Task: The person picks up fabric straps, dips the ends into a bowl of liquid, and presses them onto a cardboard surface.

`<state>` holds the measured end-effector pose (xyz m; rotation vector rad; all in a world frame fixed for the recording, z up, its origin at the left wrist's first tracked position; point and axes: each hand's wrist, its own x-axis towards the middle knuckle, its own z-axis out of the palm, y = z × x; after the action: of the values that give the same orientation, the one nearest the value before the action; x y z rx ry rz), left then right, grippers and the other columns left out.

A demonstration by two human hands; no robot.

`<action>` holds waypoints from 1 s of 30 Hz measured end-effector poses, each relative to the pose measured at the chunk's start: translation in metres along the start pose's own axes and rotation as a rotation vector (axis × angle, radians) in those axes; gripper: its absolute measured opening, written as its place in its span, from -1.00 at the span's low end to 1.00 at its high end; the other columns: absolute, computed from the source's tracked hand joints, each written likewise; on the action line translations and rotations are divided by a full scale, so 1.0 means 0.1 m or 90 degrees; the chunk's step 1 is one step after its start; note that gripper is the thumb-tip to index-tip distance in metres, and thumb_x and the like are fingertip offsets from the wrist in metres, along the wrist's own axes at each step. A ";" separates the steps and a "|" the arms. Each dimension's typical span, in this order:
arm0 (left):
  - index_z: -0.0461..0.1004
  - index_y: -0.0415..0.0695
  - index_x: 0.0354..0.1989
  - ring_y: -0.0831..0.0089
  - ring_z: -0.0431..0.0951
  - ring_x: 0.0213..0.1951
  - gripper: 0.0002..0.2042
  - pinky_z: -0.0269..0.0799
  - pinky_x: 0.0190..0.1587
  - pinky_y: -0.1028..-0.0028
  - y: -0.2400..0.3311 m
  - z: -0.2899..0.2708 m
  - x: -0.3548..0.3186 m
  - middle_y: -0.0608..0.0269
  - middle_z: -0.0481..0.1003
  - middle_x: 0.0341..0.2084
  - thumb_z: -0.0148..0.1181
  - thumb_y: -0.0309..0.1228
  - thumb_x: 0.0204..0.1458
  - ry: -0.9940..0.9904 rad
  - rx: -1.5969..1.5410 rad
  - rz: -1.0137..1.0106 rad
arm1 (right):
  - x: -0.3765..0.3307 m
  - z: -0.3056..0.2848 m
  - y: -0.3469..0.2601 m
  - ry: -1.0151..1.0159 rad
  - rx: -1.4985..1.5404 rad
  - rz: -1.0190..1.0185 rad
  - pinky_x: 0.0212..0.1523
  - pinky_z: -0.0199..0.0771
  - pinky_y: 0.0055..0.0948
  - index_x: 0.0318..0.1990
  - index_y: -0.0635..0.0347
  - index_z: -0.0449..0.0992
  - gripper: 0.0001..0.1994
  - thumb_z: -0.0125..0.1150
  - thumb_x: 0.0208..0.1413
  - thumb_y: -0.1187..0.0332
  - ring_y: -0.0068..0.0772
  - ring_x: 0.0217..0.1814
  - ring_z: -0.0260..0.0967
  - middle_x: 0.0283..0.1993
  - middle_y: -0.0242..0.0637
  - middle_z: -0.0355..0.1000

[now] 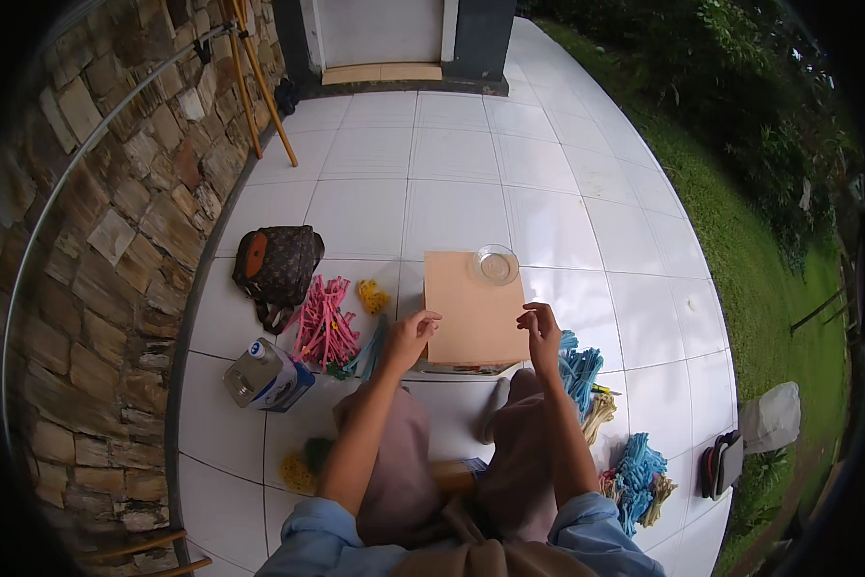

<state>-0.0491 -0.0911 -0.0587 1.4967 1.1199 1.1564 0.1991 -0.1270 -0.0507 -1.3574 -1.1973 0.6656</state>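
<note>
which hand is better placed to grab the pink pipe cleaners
Left, probably. The left hand rests at the left edge of the cardboard box, beside the pink pipe cleaners. The right hand is at the box's far side.

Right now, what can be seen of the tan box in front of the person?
The tan box looks like plain cardboard, rectangular and low, its flat top facing up. It lies on the white tiled floor just beyond the person's knees. A clear glass bowl stands on its far right corner. The left hand touches its near left edge; the right hand hovers at its near right edge, fingers curled.
</note>
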 end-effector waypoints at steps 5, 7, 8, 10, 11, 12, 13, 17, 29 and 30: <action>0.49 -0.16 -0.27 0.40 0.55 -0.37 -0.88 0.44 -0.30 0.46 0.05 0.35 -0.09 0.18 0.52 -0.38 0.05 -0.50 0.05 -0.200 0.129 0.062 | -0.21 -0.02 0.13 -0.138 -0.202 0.031 -0.37 0.47 -0.33 -0.24 0.23 0.40 -0.88 0.07 0.07 0.45 -0.17 -0.36 0.50 -0.39 -0.09 0.49; 0.49 -0.18 -0.28 0.43 0.55 -0.37 -0.89 0.44 -0.30 0.48 0.06 0.59 0.00 0.19 0.51 -0.39 0.06 -0.51 0.05 -0.230 0.161 0.052 | -0.27 -0.06 0.11 -0.219 -0.327 -0.005 -0.35 0.45 -0.25 -0.24 0.20 0.40 -0.86 0.10 0.04 0.42 -0.08 -0.33 0.47 -0.35 -0.10 0.48; 0.49 -0.20 -0.29 0.46 0.55 -0.38 -0.89 0.44 -0.30 0.51 0.09 0.75 0.02 0.20 0.50 -0.41 0.08 -0.52 0.04 -0.250 0.189 0.037 | -0.30 -0.12 0.12 -0.273 -0.386 -0.025 -0.33 0.43 -0.19 -0.22 0.20 0.39 -0.83 0.11 0.03 0.39 -0.02 -0.30 0.44 -0.32 -0.09 0.48; 0.49 -0.20 -0.29 0.45 0.55 -0.38 -0.90 0.44 -0.30 0.50 0.19 1.15 0.11 0.20 0.50 -0.42 0.07 -0.52 0.04 -0.257 0.132 0.084 | -0.29 -0.32 0.31 -0.271 -0.395 -0.025 -0.32 0.43 -0.18 -0.20 0.20 0.39 -0.82 0.11 0.03 0.40 -0.01 -0.30 0.44 -0.32 -0.08 0.48; 0.49 -0.19 -0.29 0.44 0.54 -0.38 -0.90 0.44 -0.30 0.50 0.24 1.31 0.16 0.20 0.50 -0.42 0.07 -0.52 0.04 -0.240 0.088 0.130 | -0.23 -0.37 0.27 -0.282 -0.390 -0.046 -0.32 0.43 -0.17 -0.19 0.20 0.39 -0.81 0.11 0.02 0.40 -0.01 -0.30 0.44 -0.32 -0.07 0.47; 0.48 -0.19 -0.27 0.43 0.55 -0.39 -0.89 0.44 -0.30 0.49 0.28 1.44 0.17 0.19 0.50 -0.45 0.07 -0.52 0.04 -0.273 0.110 0.144 | -0.23 -0.50 0.22 -0.281 -0.461 0.014 -0.31 0.42 -0.16 -0.15 0.21 0.38 -0.78 0.10 0.02 0.43 0.00 -0.30 0.44 -0.31 -0.05 0.47; 0.48 -0.19 -0.27 0.43 0.55 -0.39 -0.89 0.44 -0.30 0.49 0.33 1.56 0.21 0.19 0.50 -0.45 0.07 -0.52 0.04 -0.284 0.105 0.141 | -0.15 -0.66 0.12 -0.291 -0.376 0.029 -0.30 0.44 -0.21 -0.12 0.22 0.38 -0.76 0.10 0.02 0.43 -0.01 -0.31 0.45 -0.32 -0.05 0.48; 0.47 -0.17 -0.20 0.50 0.55 -0.38 -0.85 0.44 -0.28 0.51 0.34 2.02 0.41 0.21 0.52 -0.48 0.02 -0.51 0.08 -0.364 0.039 0.048 | 0.09 -1.38 -0.01 -0.180 -0.261 0.185 -0.31 0.47 -0.40 -0.08 0.25 0.39 -0.75 0.08 0.08 0.41 -0.27 -0.35 0.51 -0.37 -0.12 0.50; 0.47 -0.04 -0.17 0.24 0.38 -0.15 -0.77 0.29 -0.09 0.27 -1.85 3.57 0.11 0.25 0.44 -0.23 0.10 -0.43 -0.05 -0.480 0.422 -0.019 | -0.60 -1.79 2.63 -0.212 -0.308 0.322 -0.17 0.38 -0.16 -0.17 0.27 0.38 -0.78 0.04 -0.03 0.50 -0.02 -0.23 0.41 -0.33 -0.01 0.44; 0.47 -0.04 -0.17 0.24 0.38 -0.15 -0.77 0.29 -0.09 0.27 -1.97 3.56 0.03 0.25 0.44 -0.23 0.10 -0.43 -0.05 -0.497 0.427 -0.030 | -0.70 -1.71 2.72 -0.187 -0.383 0.233 -0.13 0.36 -0.19 -0.12 0.28 0.34 -0.73 0.05 -0.04 0.49 -0.03 -0.17 0.35 -0.27 -0.04 0.40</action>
<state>0.2763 -0.0980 -0.3035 2.1392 0.9945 0.0653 0.4046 -0.2079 -0.2947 -2.0710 -1.4677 0.8179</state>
